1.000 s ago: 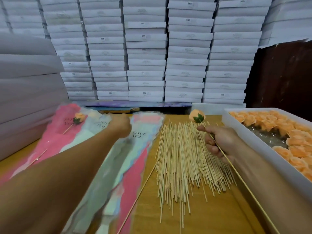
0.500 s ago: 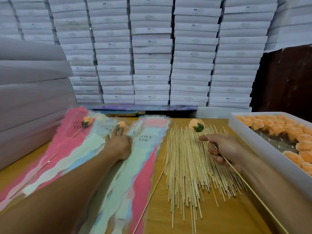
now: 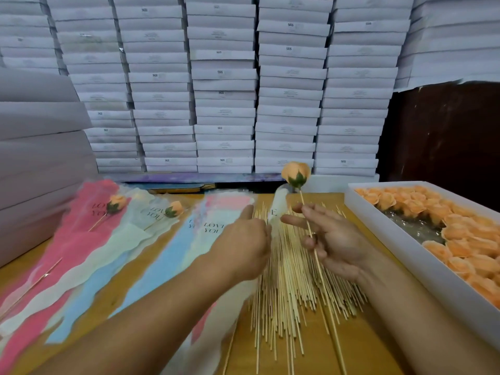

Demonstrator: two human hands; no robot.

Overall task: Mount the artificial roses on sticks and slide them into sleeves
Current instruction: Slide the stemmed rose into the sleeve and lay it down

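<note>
Holding rose stick (image 3: 311, 236) in right grip (image 3: 334, 239) | left grip (image 3: 243, 247) pinches sleeve (image 3: 277, 209) beside it

Stacked white boxes (image 3: 224, 85) wall off a wooden table (image 3: 362, 345).

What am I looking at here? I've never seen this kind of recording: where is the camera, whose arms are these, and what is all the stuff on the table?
There is no machine here: a person wears a wide-angle camera on the head, so the single view looks down at their own two arms. The right hand holds a thin stick topped with an orange artificial rose. The left hand grips a pale sleeve, lifting it toward the rose. On the wooden table lie a pile of bare sticks, a fan of coloured "LOVE YOU" sleeves, two already with roses in them, and at right a white tray of loose rose heads. Stacked white boxes fill the background.
</note>
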